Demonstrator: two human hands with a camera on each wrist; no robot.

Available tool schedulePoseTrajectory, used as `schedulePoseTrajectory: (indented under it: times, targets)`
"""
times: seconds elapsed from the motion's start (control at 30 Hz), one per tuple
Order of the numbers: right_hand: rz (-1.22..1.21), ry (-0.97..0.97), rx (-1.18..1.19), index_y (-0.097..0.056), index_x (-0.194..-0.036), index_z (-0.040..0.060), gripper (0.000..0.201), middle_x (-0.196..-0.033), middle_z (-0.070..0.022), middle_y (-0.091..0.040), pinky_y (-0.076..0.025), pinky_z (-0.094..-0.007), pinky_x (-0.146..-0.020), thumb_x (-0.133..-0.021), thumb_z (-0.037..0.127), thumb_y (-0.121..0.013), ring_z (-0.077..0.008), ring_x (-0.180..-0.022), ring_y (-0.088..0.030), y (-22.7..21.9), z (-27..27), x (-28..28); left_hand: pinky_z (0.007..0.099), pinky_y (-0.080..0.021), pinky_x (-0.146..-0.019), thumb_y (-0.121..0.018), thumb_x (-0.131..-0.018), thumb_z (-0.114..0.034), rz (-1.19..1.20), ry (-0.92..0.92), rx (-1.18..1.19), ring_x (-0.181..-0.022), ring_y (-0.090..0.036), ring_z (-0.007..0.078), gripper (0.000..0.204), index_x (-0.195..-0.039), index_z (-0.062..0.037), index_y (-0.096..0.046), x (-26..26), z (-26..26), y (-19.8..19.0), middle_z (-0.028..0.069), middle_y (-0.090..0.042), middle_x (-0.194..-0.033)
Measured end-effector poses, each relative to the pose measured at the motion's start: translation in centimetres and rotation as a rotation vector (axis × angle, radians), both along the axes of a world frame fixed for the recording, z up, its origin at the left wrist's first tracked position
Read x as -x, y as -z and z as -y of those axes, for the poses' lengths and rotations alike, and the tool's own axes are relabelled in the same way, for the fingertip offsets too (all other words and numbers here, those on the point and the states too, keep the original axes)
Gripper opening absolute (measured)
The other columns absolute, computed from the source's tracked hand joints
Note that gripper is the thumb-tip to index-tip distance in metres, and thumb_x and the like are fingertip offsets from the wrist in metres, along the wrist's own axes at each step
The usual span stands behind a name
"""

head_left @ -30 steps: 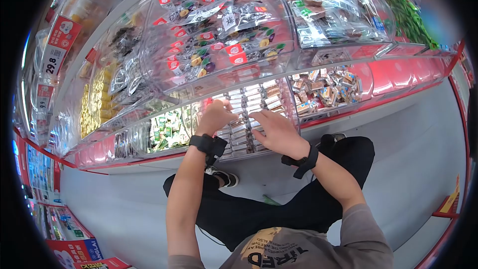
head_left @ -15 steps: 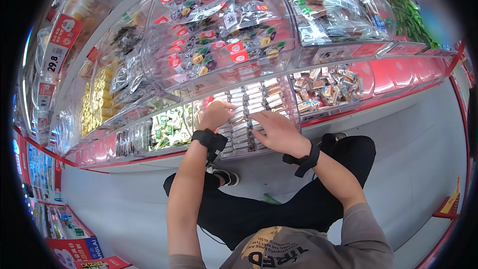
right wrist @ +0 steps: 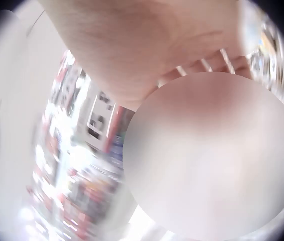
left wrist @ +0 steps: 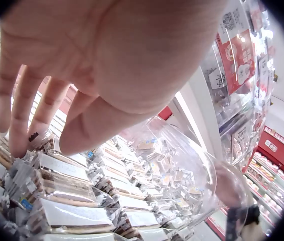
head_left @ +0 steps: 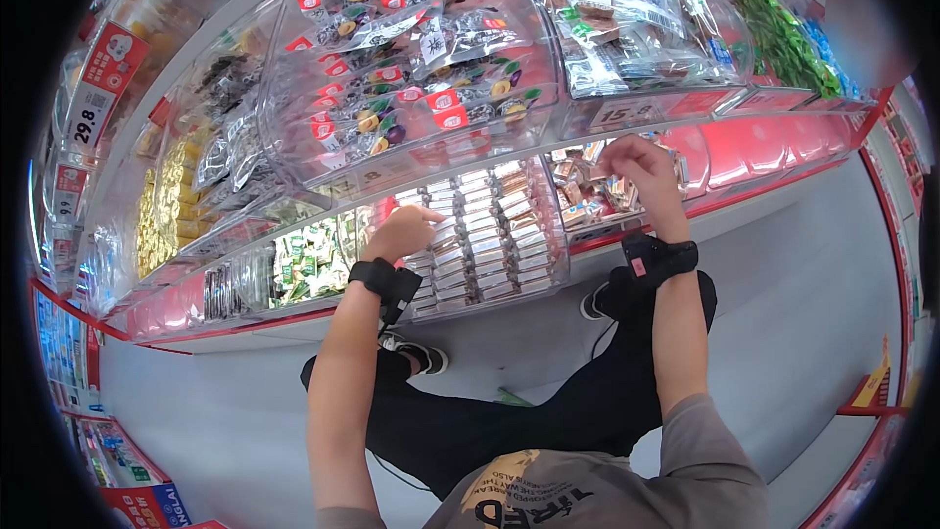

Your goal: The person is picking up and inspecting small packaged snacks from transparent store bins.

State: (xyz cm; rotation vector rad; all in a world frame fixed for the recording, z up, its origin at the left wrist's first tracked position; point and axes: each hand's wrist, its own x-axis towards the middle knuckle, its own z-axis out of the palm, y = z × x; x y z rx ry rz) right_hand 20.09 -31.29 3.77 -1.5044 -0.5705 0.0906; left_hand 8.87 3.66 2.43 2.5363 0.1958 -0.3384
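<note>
My left hand is over a clear bin with neat rows of small wrapped snack bars. In the left wrist view its fingers are spread and fairly straight, with the tips right at the clear-wrapped bars. Over the neighbouring bin to the right is my right hand, its fingers loosely bent above a jumbled heap of small wrapped pieces. Nothing shows in its grasp. The right wrist view is smeared by motion, and a pale round blur covers much of it.
Above hangs a shelf of clear bins with bagged prunes and other bagged snacks. Green-wrapped sweets lie in a bin to the left. A price strip runs along the upper shelf's front edge.
My right hand has moved from the rows of bars to the right, over the heap of wrapped pieces. The left hand stays at the bars while the head view has shifted slightly.
</note>
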Motion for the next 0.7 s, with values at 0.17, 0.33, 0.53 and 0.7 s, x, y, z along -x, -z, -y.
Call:
schedulePoseTrajectory:
  times: [0.17,0.33,0.53,0.7]
  targets:
    - [0.502,0.573,1.077,-0.065,-0.102,0.0069,0.031,-0.101,-0.0155,-0.063,-0.053,-0.0418,-0.078,-0.072,0.014,-0.064,-0.0310,-0.095,-0.062,3.3,0.5,-0.5,0.0362,-0.049,-0.085,-0.055,-0.074,-0.014,0.070,-0.009,0.010,-0.092,-0.065,0.0336,0.032,-0.101,-0.0053,-0.071,0.7,0.7,-0.6,0.0230,-0.067,-0.097]
    - [0.322,0.435,1.244,-0.065,-0.098,0.0067,0.035,-0.105,-0.0166,-0.062,-0.054,-0.0428,-0.079,-0.065,0.015,-0.070,-0.0328,-0.099,-0.061,3.1,0.2,-0.6,0.0388,-0.049,-0.084,-0.052,-0.076,-0.018,0.144,-0.048,0.102,-0.089,-0.064,0.0355,0.032,-0.094,0.0008,-0.070,0.6,0.5,0.6,0.0242,-0.066,-0.089]
    - [0.303,0.419,1.208,-0.065,-0.100,0.0033,0.043,-0.088,-0.0167,-0.065,-0.052,-0.0405,-0.079,-0.063,0.021,-0.076,-0.0346,-0.091,-0.064,3.5,0.2,-1.4,0.0438,-0.047,-0.073,-0.049,-0.078,-0.022,0.139,-0.039,0.090,-0.078,-0.062,0.0372,0.032,-0.075,0.0063,-0.063,-0.1,0.4,1.0,0.0280,-0.060,-0.076]
    - [0.268,0.443,0.944,-0.063,-0.092,0.0002,0.033,-0.084,-0.0141,-0.067,-0.051,-0.0403,-0.069,-0.068,0.020,-0.071,-0.0310,-0.079,-0.064,2.7,0.2,-1.2,0.0431,-0.048,-0.073,-0.049,-0.080,-0.020,0.269,0.237,-0.208,-0.079,-0.063,0.0366,0.029,-0.084,0.0032,-0.065,-0.8,-0.6,2.4,0.0245,-0.064,-0.085]
